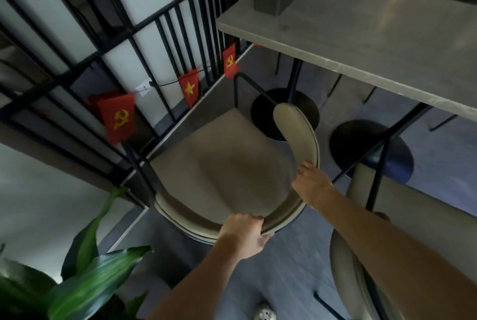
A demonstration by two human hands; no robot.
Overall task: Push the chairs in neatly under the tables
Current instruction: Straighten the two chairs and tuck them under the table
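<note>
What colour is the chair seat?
The chair seat is beige, seen best in the head view.

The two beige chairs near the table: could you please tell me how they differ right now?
The left chair shows its whole seat and is gripped at the backrest by the left hand and right hand. The right chair is untouched and mostly hidden behind the right forearm. Both are beige and padded, beside the grey table.

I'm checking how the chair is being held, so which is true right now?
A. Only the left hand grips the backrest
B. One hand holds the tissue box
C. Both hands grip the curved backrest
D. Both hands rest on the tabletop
C: the left hand and the right hand both clasp the beige chair's curved backrest.
</note>
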